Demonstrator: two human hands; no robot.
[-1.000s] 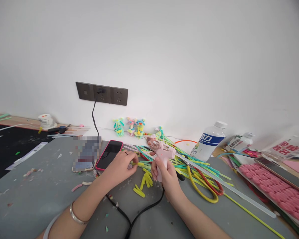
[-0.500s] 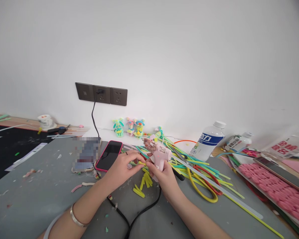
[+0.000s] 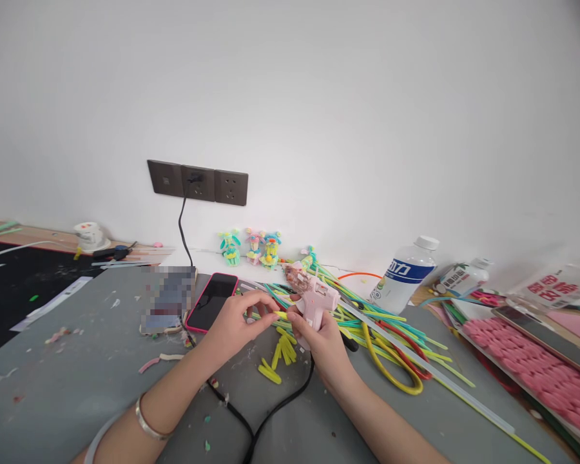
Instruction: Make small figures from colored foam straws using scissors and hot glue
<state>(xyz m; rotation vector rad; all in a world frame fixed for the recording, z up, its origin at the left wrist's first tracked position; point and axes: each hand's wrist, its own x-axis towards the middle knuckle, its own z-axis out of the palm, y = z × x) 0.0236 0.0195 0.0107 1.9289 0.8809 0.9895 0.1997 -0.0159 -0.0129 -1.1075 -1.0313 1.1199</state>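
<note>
My right hand (image 3: pixel 319 338) is wrapped round the handle of a pink hot glue gun (image 3: pixel 314 299), its nozzle end crusted and pointing up and left. A long clear glue stick (image 3: pixel 425 361) sticks out of the gun's back. My left hand (image 3: pixel 244 319) pinches a short yellow pipe cleaner piece (image 3: pixel 281 316); its other end meets my right thumb. Below the hands, several cut yellow pipe cleaner pieces (image 3: pixel 284 348) lie on the grey mat (image 3: pixel 125 367). The gun's black cord (image 3: pixel 283 406) runs down toward the near edge.
Long pipe cleaners (image 3: pixel 430 351) and scissors (image 3: pixel 396 374) lie to the right, near a plastic bottle (image 3: pixel 406 274). A pink-edged phone (image 3: pixel 213 301) rests on the left. Small fuzzy figures (image 3: pixel 270 250) stand by the wall under the socket panel (image 3: pixel 198 183). Pink braided material (image 3: pixel 536 370) is far right.
My right hand and the glue gun have shifted slightly right. My left hand has moved a little right too, and more of the yellow piece shows between the hands.
</note>
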